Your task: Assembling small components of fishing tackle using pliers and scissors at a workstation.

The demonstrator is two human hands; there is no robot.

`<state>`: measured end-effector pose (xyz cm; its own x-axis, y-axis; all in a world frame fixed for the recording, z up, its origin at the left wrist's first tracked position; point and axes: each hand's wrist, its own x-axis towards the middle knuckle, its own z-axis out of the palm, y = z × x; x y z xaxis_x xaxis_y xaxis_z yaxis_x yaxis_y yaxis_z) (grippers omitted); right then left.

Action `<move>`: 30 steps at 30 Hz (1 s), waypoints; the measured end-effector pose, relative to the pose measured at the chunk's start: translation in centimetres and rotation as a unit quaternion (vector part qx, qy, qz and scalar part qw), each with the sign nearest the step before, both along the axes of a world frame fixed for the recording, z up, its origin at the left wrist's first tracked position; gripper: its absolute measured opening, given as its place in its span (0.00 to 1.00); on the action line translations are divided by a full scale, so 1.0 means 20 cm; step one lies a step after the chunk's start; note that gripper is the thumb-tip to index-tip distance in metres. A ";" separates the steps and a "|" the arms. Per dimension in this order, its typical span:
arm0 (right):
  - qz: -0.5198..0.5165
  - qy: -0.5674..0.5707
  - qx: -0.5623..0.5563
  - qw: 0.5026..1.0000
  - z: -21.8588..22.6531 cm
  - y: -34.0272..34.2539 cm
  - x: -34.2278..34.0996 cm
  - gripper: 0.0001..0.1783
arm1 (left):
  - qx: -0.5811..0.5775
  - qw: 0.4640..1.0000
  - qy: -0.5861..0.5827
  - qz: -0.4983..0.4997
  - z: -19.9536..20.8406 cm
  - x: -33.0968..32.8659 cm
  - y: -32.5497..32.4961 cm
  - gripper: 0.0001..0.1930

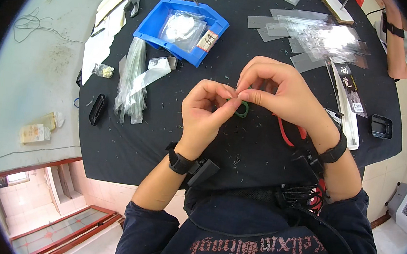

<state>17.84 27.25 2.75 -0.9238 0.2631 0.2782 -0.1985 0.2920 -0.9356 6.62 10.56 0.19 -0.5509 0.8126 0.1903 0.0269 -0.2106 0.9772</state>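
My left hand [203, 116] and my right hand [281, 89] meet over the middle of the black-covered table, thumbs and index fingers pinched together tip to tip. Whatever sits between the fingertips is too small to make out. Just below the right thumb shows a small green loop [242, 111], partly covered by the fingers. Whether it is held or lies on the cloth, I cannot tell. To the right of it, partly under my right wrist, is a tool with red curved handles [285, 133]; its head is hidden.
A blue bin [151, 20] with clear bags stands beyond my hands. Clear plastic strips [132, 83] lie left, flat clear sleeves [315, 37] far right. A black case [97, 110], a black tray [381, 127] and a person's arm [395, 45] are near the edges.
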 end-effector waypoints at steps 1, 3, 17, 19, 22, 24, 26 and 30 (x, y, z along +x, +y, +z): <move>0.000 0.000 0.000 1.000 -0.01 0.00 0.00 0.08 | 0.003 1.000 0.002 0.000 0.00 0.00 0.00 0.11; -0.015 0.005 -0.062 0.998 -0.04 -0.01 -0.02 0.08 | -0.013 0.999 0.034 0.037 0.00 0.00 0.00 0.11; -0.063 -0.020 -0.081 0.994 -0.05 -0.07 -0.02 0.08 | -0.022 0.986 0.118 0.118 0.00 -0.01 -0.02 0.09; -0.063 -0.015 -0.058 0.996 -0.04 -0.07 -0.02 0.08 | -0.014 0.985 0.121 0.120 0.00 -0.01 -0.02 0.08; -0.059 -0.005 -0.055 0.997 -0.03 -0.07 -0.02 0.07 | -0.015 0.986 0.128 0.107 0.00 -0.02 -0.02 0.09; -0.066 -0.008 -0.016 0.998 -0.02 -0.08 -0.01 0.05 | -0.019 0.983 0.149 0.102 0.01 -0.01 -0.01 0.10; -0.066 -0.002 -0.011 0.998 -0.02 -0.08 -0.01 0.05 | -0.007 0.984 0.134 0.116 0.02 -0.01 -0.01 0.08; -0.079 0.008 0.007 0.997 0.00 -0.05 -0.02 0.05 | 0.050 0.975 0.058 0.210 0.07 -0.11 -0.04 0.11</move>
<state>17.47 26.28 2.77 -0.8668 0.4005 0.2972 -0.1639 0.3340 -0.9282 4.45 9.70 1.64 -0.8012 0.4940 0.3378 0.2403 -0.2514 0.9376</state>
